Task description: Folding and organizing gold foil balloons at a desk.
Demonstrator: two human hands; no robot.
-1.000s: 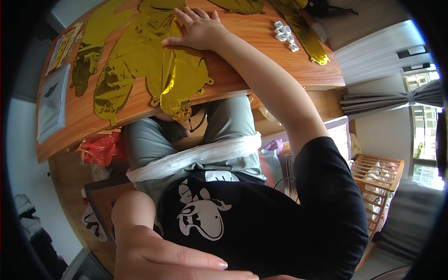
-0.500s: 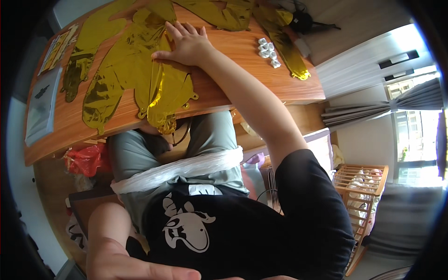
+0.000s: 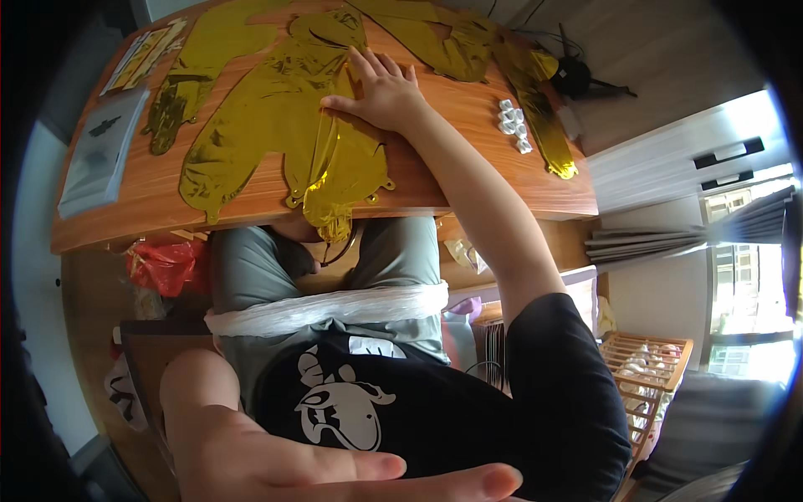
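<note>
Gold foil piece (image 3: 242, 125): crinkled, lobed, on the wooden table (image 3: 468, 159), one tip overhanging its near edge. Right hand (image 3: 386, 96): unclenched, fingers spread on the foil atop the table. Left hand (image 3: 259, 460): short of the table, cropped below; its grip I cannot tell.

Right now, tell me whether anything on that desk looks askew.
One thing: a crumpled gold foil end droops over the near edge of the desk, below the right hand. It looks odd because the other gold foil pieces lie on the desktop.
</note>
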